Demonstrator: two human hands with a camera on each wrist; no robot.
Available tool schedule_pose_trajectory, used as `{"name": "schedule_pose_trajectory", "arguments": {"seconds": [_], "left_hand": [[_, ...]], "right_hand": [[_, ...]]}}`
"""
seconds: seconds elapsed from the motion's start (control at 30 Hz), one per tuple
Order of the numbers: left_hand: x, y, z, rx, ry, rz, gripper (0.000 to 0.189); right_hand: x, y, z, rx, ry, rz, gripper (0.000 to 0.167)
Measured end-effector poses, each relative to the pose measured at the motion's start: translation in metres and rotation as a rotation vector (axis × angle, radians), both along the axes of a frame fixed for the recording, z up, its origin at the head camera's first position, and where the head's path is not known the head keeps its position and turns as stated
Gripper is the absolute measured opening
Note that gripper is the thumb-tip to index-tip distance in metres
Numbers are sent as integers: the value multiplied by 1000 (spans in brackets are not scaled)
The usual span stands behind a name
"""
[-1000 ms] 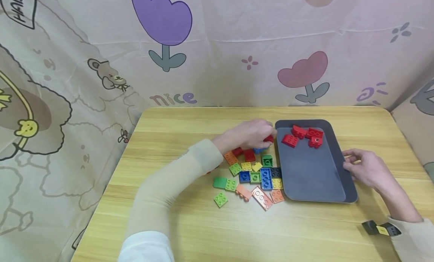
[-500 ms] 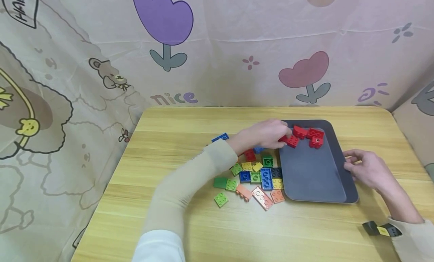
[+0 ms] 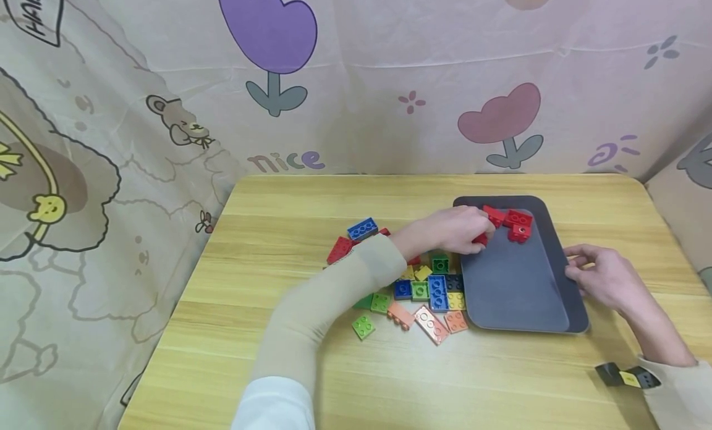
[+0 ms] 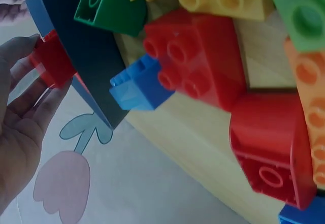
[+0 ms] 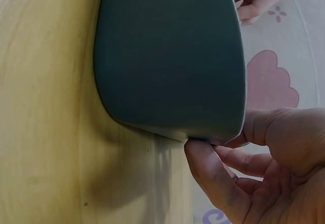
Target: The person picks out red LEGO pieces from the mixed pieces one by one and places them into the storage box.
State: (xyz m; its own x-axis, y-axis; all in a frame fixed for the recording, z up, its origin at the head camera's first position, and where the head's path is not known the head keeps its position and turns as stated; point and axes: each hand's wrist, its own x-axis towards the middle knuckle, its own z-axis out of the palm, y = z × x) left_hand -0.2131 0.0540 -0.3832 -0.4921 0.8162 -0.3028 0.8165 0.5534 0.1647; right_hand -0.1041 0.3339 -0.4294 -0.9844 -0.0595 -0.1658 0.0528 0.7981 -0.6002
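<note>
My left hand (image 3: 458,229) is over the left edge of the dark grey tray (image 3: 517,294) in the head view. Its fingertips pinch a red toy building brick (image 4: 53,64), seen plainly in the left wrist view. Close by, inside the tray's far end, lie more red bricks (image 3: 518,219), one with an eye printed on it (image 3: 520,233). On the tray's right side, my right hand (image 3: 601,275) pinches the rim between thumb and fingers; the right wrist view shows the thumb (image 5: 203,158) against the tray wall (image 5: 172,66).
Left of the tray, many loose bricks lie on the wooden table (image 3: 222,349): a blue one (image 3: 363,229), a long blue one (image 3: 437,293), a pink one (image 3: 431,324), a lime one (image 3: 363,327). My left sleeve covers part of the pile. A patterned cloth (image 3: 367,109) hangs behind.
My left hand has moved right, from the pile's edge to over the tray, carrying the red brick. The right hand stays at the rim, and the tray has not shifted.
</note>
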Motion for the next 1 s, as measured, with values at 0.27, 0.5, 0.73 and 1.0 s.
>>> {"name": "schedule_pose_trajectory", "arguments": {"seconds": [0.27,0.5,0.73,1.0], "left_hand": [[3,8,-8,-26,2,-40,26],[5,11,-11,-54,-10,-39,22],[5,13,-16,-81,-33,-33,18],[4,15,-20,-90,-26,-43,18]], "right_hand": [[0,0,0,3,1,0,40],[-1,0,0,6,8,0,40],[-1,0,0,-1,8,0,39],[0,0,0,-1,9,0,40]]}}
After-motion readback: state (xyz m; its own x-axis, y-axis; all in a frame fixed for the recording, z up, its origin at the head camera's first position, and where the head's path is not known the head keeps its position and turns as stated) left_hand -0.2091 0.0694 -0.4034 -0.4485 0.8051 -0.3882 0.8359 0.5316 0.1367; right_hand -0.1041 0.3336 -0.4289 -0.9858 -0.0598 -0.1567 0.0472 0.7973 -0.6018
